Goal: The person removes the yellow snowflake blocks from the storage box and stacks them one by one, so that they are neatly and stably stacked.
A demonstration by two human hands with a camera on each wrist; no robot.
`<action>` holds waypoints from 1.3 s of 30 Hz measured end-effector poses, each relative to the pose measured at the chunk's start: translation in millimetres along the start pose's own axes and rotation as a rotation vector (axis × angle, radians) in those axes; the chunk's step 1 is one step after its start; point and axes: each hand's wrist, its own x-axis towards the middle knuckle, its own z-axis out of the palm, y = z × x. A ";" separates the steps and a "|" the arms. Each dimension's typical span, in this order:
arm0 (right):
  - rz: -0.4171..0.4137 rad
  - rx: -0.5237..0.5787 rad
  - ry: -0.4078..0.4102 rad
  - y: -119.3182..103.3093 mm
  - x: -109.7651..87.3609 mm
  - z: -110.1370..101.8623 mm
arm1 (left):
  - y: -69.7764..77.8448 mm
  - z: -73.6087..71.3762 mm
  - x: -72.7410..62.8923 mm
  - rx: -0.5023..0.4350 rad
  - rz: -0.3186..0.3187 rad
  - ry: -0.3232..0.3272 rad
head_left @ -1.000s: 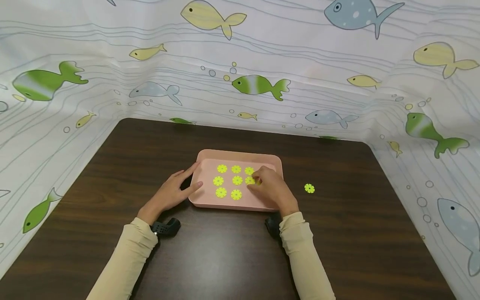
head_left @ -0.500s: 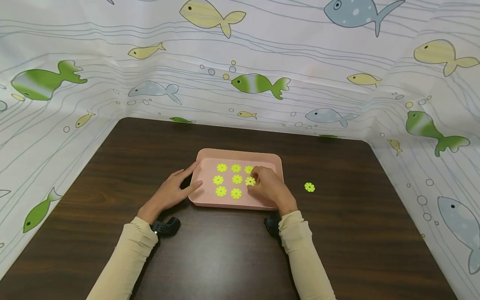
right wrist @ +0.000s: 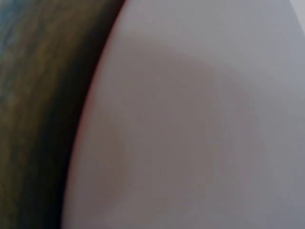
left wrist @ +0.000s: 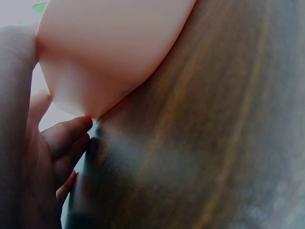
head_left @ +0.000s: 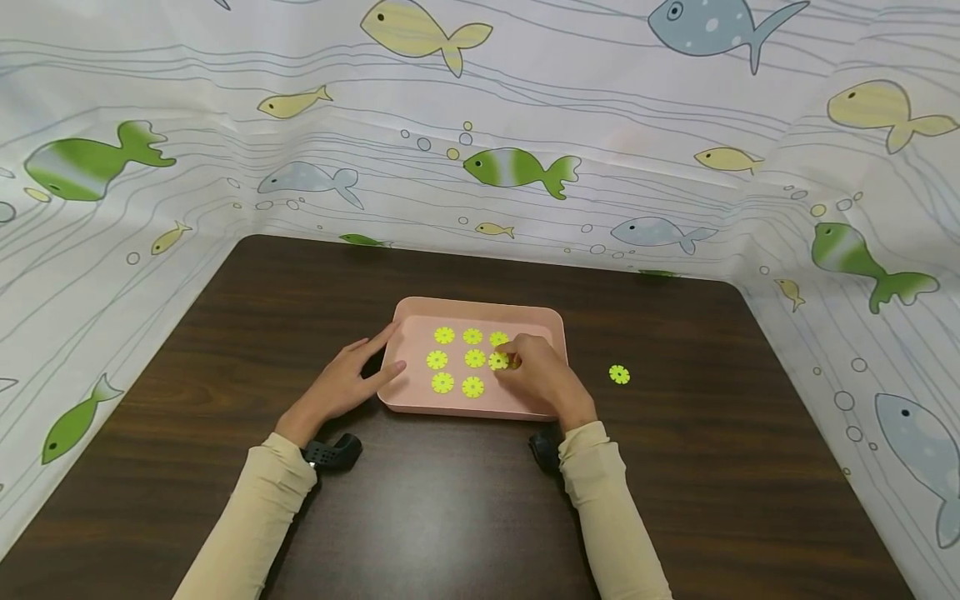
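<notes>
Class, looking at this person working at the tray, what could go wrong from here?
The right hand is close among the yellow discs, so its fingers might nudge neighbours out of line. The left hand touches the left end of the pink tray; a push there could slide the tray. A lone disc lies outside, right of the tray, and might get overlooked.

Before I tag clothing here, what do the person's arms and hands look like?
Left sleeve and right sleeve are pale beige, creased near the cuffs. The left hand and right hand are gloveless, with a black left wristband and black right wrist piece.
</notes>
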 end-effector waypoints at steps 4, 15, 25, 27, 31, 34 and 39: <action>0.006 0.011 -0.002 0.0 1.1 -0.2 | 0.7 -0.6 0.5 0.006 -0.002 0.001; -0.076 0.034 0.217 17.5 -32.2 -55.1 | 0.9 2.3 0.2 0.006 -0.005 0.000; 0.176 -0.006 0.278 98.9 -89.8 -95.6 | -1.4 0.1 0.9 0.022 -0.005 0.003; 0.222 0.002 0.231 111.7 -94.4 -93.6 | -1.7 0.0 1.1 0.023 -0.004 0.001; 0.240 0.007 0.179 128.3 -96.4 -86.3 | -1.9 0.2 1.5 0.021 -0.002 -0.002; 0.226 0.011 0.176 132.6 -95.0 -82.8 | -2.0 0.2 1.8 0.023 0.000 -0.001; 0.232 0.018 0.166 133.6 -94.0 -81.8 | -1.1 0.0 1.9 0.024 0.001 0.001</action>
